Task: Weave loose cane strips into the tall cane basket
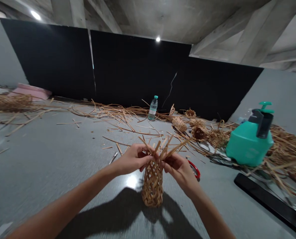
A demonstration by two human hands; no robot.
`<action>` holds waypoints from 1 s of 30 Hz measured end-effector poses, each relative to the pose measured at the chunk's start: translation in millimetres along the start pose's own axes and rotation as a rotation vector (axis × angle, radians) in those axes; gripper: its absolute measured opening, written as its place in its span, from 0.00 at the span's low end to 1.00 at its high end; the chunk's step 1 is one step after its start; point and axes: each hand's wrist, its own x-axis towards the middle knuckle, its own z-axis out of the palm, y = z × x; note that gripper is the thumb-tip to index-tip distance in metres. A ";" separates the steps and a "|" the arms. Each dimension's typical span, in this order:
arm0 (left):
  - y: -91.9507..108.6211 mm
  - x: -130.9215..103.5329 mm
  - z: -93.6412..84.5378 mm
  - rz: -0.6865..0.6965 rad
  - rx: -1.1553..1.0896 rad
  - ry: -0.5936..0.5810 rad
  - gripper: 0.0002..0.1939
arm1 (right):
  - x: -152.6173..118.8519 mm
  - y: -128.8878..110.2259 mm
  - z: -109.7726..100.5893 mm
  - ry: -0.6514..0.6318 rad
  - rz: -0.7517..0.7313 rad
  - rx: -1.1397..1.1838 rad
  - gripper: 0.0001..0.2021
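Note:
A small tube-shaped woven basket (153, 187) with open lattice sides is held above the grey table, its closed end down and tilted toward me. Loose strip ends fan out from its upper rim. On the left of that rim, my left hand (135, 157) is closed, thumb and fingers pinching the strips. My right hand (179, 169) pinches the rim from the other side. Some fingertips of both hands are hidden behind the strips. Close by my right hand lies a tool with a red handle (194, 169), partly covered by that hand. A thin metal tool (113, 157) lies beyond my left forearm.
A green spray bottle (250, 142) stands at right, behind a long black object (267, 199). Several woven baskets (179, 124) and piles of strips lie along the back. There stands a water bottle (153, 108). A pink object (31, 92) is at far left.

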 end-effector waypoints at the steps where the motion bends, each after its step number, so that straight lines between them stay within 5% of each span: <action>1: 0.1 -0.1 -1.8 0.010 -0.014 -0.025 0.05 | 0.2 0.0 0.0 0.005 0.005 0.000 0.09; 6: -0.9 0.1 -5.9 0.090 -0.024 -0.129 0.09 | 3.0 4.3 0.4 0.038 0.033 -0.004 0.10; 13: -3.0 1.0 2.8 0.036 -0.030 0.023 0.07 | 8.9 5.4 -8.0 0.001 0.120 -0.013 0.11; 17: -0.5 1.5 3.5 0.013 -0.104 0.044 0.18 | 11.1 3.9 -13.0 -0.064 0.121 -0.036 0.11; 22: -2.1 3.6 2.5 -0.015 -0.086 0.029 0.05 | 10.8 3.2 -10.8 -0.080 0.076 -0.059 0.10; 30: 3.3 1.1 3.1 -0.004 -0.057 0.185 0.05 | 6.7 0.7 -13.1 0.013 -0.005 -0.083 0.05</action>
